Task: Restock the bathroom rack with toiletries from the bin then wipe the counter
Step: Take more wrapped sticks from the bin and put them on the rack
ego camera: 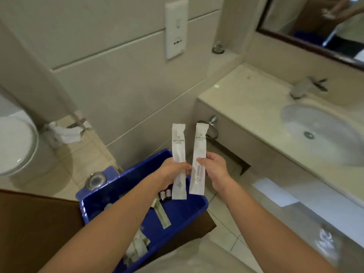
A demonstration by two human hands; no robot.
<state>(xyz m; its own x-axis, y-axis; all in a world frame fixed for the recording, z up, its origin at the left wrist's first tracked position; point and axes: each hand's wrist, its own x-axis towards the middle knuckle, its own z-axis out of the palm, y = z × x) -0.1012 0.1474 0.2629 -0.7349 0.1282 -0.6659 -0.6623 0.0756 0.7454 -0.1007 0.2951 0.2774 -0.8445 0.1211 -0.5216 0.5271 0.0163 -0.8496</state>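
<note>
Counter with sink at right, well apart from both hands. Blue bin low centre, under the forearms, with sachets inside. Left hand curled round left white packet, held upright over the bin. Right hand pinches right white packet, upright, just beside the first. Two small bottles stand in the bin.

Glossy blue plastic bin; polished stone counter.
</note>
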